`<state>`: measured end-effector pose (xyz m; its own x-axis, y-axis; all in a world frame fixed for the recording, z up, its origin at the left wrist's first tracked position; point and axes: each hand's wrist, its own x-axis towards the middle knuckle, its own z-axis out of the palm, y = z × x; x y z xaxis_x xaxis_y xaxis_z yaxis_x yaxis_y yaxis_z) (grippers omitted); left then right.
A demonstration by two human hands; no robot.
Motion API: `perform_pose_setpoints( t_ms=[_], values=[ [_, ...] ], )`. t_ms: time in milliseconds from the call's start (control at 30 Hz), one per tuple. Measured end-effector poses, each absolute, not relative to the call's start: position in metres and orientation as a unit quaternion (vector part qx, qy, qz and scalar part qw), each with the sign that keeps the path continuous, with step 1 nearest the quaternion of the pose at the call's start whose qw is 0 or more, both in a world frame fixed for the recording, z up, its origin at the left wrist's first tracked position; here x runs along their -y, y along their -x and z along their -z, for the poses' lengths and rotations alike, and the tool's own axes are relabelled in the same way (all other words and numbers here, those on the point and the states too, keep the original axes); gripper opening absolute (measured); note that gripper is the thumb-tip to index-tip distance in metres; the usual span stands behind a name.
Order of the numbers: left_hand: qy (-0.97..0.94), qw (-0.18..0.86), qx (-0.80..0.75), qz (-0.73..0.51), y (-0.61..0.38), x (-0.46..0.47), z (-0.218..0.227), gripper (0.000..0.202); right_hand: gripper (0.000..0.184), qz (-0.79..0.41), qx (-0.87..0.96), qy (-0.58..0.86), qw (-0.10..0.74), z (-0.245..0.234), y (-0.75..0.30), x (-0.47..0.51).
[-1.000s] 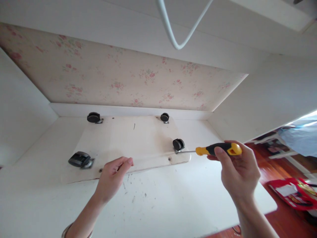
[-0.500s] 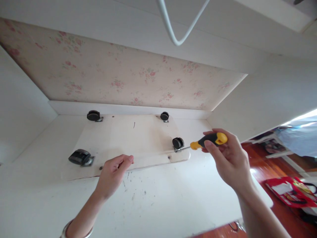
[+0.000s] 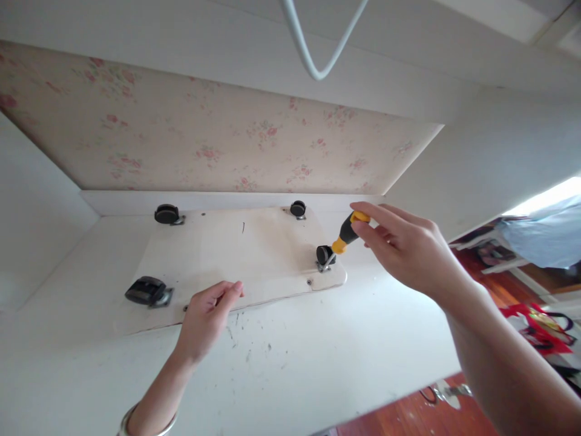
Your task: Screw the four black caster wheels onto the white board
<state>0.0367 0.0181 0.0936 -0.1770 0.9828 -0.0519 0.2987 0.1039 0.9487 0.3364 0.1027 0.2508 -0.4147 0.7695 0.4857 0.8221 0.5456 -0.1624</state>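
A cream board (image 3: 227,254) lies flat on a white surface, with black caster wheels at its corners. My right hand (image 3: 403,251) is closed round a yellow and black screwdriver (image 3: 345,233), whose tip points down at the near right caster (image 3: 324,256). My left hand (image 3: 206,318) rests on the board's front edge with its fingers loosely curled and nothing in them. Other casters sit at the near left (image 3: 147,292), far left (image 3: 167,214) and far right (image 3: 298,209).
A floral wallpapered panel (image 3: 218,139) stands behind the board, with white walls on both sides. A white tube loop (image 3: 318,54) hangs overhead. At the right, beyond the surface's edge, are a red wooden floor (image 3: 503,290), a red bag (image 3: 540,330) and a blue sheet (image 3: 540,233).
My right hand has moved left and forward with the screwdriver, tipping it from level to steeply downward onto the near right caster. My left hand has stayed put.
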Motion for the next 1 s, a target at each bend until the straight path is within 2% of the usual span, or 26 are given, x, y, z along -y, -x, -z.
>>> perform_pose_setpoints(
  t_ms=[67, 133, 233, 433, 567, 733, 1000],
  values=[
    [-0.508, 0.393, -0.631, -0.435, -0.037, -0.019, -0.094, 0.041, 0.029, 0.126, 0.824, 0.506, 0.219, -0.257, -0.332, -0.107],
    [-0.515, 0.392, -0.631, -0.428, -0.038, -0.019, -0.096, 0.041, 0.037, 0.168, 0.815, 0.533, 0.152, -0.264, -0.327, -0.11],
    [-0.524, 0.388, -0.627, -0.426, -0.038, -0.019, -0.097, 0.042, 0.047, 0.182, 0.818, 0.543, 0.06, -0.275, -0.32, -0.112],
    [-0.522, 0.385, -0.634, -0.422, -0.038, -0.018, -0.096, 0.042, 0.049, 0.18, 0.835, 0.518, -0.045, -0.294, -0.311, -0.116],
    [-0.518, 0.379, -0.638, -0.426, -0.038, -0.018, -0.098, 0.042, 0.061, 0.244, 0.824, 0.508, -0.063, -0.299, -0.304, -0.121],
    [-0.52, 0.374, -0.635, -0.434, -0.039, -0.017, -0.099, 0.043, 0.03, 0.236, 0.861, 0.444, -0.074, -0.298, -0.3, -0.123],
    [-0.522, 0.382, -0.631, -0.429, -0.037, -0.018, -0.099, 0.043, 0.029, 0.129, 0.885, 0.438, -0.095, -0.306, -0.319, -0.14]
  ],
)
